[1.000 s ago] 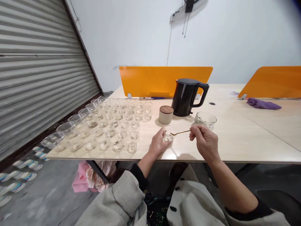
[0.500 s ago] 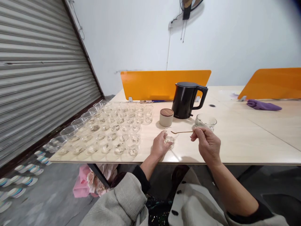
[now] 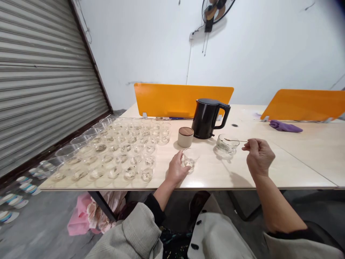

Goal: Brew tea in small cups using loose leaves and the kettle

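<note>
My left hand (image 3: 178,168) is closed around the side of a small clear cup (image 3: 191,158) on the table, with a little dark material at its bottom. Between the fingertips of my right hand (image 3: 259,155) is the end of a thin long-handled spoon (image 3: 238,141). The spoon's tip hangs at the mouth of a ribbed glass cup (image 3: 228,145) with a handle, standing on a clear saucer. Behind my left hand sits a pale canister (image 3: 185,138) with a wooden lid.
Rows of clear cups (image 3: 107,158) with dark bits inside fill the table's left side. A black kettle (image 3: 206,120) stands behind the canister, before an orange divider (image 3: 180,99). A folded purple cloth (image 3: 285,126) lies at the right; lidded jars (image 3: 27,187) stand on the floor.
My right hand has carried the spoon rightward, from above the small cup to the ribbed glass cup. The left hand keeps its hold on the small cup. The view has shifted slightly.
</note>
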`<state>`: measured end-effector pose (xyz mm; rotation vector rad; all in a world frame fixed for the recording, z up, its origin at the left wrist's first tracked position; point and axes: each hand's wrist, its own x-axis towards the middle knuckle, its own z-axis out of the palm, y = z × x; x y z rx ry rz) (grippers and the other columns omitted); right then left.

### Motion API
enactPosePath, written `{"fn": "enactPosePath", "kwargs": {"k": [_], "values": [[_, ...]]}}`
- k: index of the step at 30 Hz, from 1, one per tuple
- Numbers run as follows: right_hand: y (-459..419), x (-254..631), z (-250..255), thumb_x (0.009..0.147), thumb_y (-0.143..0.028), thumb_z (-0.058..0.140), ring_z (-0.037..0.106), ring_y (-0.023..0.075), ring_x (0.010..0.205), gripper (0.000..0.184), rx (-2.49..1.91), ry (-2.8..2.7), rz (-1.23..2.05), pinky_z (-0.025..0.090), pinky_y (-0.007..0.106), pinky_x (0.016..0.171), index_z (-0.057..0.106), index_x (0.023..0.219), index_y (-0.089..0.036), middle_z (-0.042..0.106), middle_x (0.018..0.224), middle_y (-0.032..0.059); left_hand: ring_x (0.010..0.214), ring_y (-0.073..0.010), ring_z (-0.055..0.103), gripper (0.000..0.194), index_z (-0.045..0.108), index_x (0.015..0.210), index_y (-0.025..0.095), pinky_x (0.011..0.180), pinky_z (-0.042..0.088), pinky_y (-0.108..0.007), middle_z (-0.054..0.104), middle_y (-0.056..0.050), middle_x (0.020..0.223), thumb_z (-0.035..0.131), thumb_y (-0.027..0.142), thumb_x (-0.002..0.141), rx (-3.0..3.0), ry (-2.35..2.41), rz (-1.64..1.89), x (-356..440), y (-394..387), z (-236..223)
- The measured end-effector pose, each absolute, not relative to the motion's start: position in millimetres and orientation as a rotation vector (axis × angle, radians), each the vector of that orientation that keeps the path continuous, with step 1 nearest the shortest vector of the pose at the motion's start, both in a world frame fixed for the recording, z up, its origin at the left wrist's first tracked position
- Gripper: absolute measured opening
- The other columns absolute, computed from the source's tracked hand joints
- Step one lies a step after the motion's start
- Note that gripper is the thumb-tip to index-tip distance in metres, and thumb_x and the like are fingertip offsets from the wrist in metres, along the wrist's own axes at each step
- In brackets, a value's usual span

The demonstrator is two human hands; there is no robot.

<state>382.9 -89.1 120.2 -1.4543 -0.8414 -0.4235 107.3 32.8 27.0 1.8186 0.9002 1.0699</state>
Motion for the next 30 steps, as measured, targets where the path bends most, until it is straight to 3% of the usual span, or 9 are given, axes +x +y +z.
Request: {"fn": "enactPosePath", "kwargs": {"k": [5, 9, 11, 16, 18, 20, 22, 24, 30], "values": [[-73.2, 421.8, 100.8, 0.097, -0.046, 0.052, 0.066, 0.0181, 0.063, 0.032, -1.749, -0.937, -0.482, 0.047, 0.030, 0.066, 0.070, 0.090, -0.021, 0.067, 0.066, 0.0003, 0.137, -0.0228, 0.057, 0.067, 0.053, 0.147, 0.017, 0.115, 0.049, -0.038, 0.060, -0.013, 0.148, 0.050, 0.002, 0.082, 1.868, 1.108, 1.106, 97.5, 43.8, 20.6], [-64.5, 431.7, 93.2, 0.099, -0.052, 0.045, 0.062, 0.0194, 0.061, 0.044, -1.894, -1.001, -0.482, 0.042, 0.031, 0.063, 0.072, 0.089, -0.019, 0.067, 0.067, 0.0033, 0.149, -0.0256, 0.044, 0.061, 0.059, 0.143, 0.015, 0.125, 0.038, -0.044, 0.056, -0.014, 0.154, 0.047, 0.002, 0.084, 2.069, 1.214, 0.992, 90.9, 44.2, 23.9], [-69.6, 431.7, 94.1, 0.099, -0.056, 0.046, 0.062, 0.0215, 0.063, 0.047, -1.934, -0.976, -0.506, 0.042, 0.033, 0.064, 0.073, 0.098, -0.018, 0.068, 0.070, 0.0054, 0.156, -0.0284, 0.032, 0.058, 0.060, 0.142, 0.015, 0.129, 0.029, -0.049, 0.052, -0.014, 0.158, 0.047, 0.005, 0.087, 2.178, 1.245, 0.916, 88.6, 40.3, 27.7], [-105.4, 398.6, 91.9, 0.095, -0.057, 0.061, 0.065, 0.0278, 0.081, 0.062, -1.858, -0.929, -0.738, 0.046, 0.039, 0.070, 0.061, 0.139, -0.015, 0.072, 0.098, 0.0167, 0.158, -0.0345, 0.026, 0.054, 0.054, 0.148, 0.011, 0.130, 0.017, -0.058, 0.044, -0.017, 0.163, 0.043, 0.011, 0.095, 2.354, 1.332, 0.699, 86.4, 32.6, 33.5], [-114.1, 373.1, 80.6, 0.098, -0.056, 0.055, 0.068, 0.0284, 0.089, 0.061, -1.796, -1.032, -0.708, 0.050, 0.039, 0.073, 0.056, 0.145, -0.018, 0.070, 0.111, 0.0155, 0.159, -0.0346, 0.023, 0.053, 0.051, 0.150, 0.011, 0.130, 0.017, -0.056, 0.040, -0.016, 0.166, 0.041, 0.015, 0.098, 2.404, 1.340, 0.621, 87.1, 32.1, 34.3], [-111.9, 348.8, 63.7, 0.102, -0.054, 0.047, 0.068, 0.0300, 0.108, 0.060, -1.803, -1.281, -0.535, 0.055, 0.041, 0.085, 0.050, 0.151, -0.021, 0.067, 0.128, 0.0156, 0.159, -0.0348, 0.022, 0.053, 0.048, 0.152, 0.010, 0.130, 0.017, -0.056, 0.037, -0.016, 0.167, 0.040, 0.019, 0.100, 2.445, 1.344, 0.557, 87.9, 32.1, 35.1], [-99.0, 331.2, 46.2, 0.103, -0.052, 0.042, 0.055, 0.0332, 0.136, 0.061, -1.884, -1.593, -0.330, 0.050, 0.047, 0.105, 0.044, 0.156, -0.022, 0.054, 0.151, 0.0173, 0.159, -0.0344, 0.022, 0.054, 0.045, 0.154, 0.009, 0.130, 0.016, -0.055, 0.035, -0.017, 0.168, 0.038, 0.023, 0.102, 2.483, 1.343, 0.508, 88.1, 32.1, 36.0], [-80.6, 321.2, 33.4, 0.103, -0.052, 0.039, 0.037, 0.0360, 0.152, 0.065, -1.982, -1.833, -0.198, 0.040, 0.053, 0.117, 0.043, 0.157, -0.017, 0.042, 0.163, 0.0193, 0.160, -0.0338, 0.022, 0.055, 0.043, 0.155, 0.008, 0.131, 0.015, -0.054, 0.033, -0.017, 0.168, 0.038, 0.026, 0.103, 2.519, 1.335, 0.475, 87.7, 31.7, 36.7], [-48.2, 305.7, 33.3, 0.103, -0.059, 0.033, 0.022, 0.0334, 0.159, 0.076, -2.233, -2.022, -0.108, 0.022, 0.058, 0.126, 0.037, 0.161, -0.011, 0.030, 0.169, 0.0184, 0.160, -0.0334, 0.020, 0.057, 0.042, 0.157, 0.009, 0.131, 0.017, -0.054, 0.030, -0.018, 0.169, 0.040, 0.033, 0.104, 2.561, 1.335, 0.413, 86.4, 29.6, 39.1]]}}
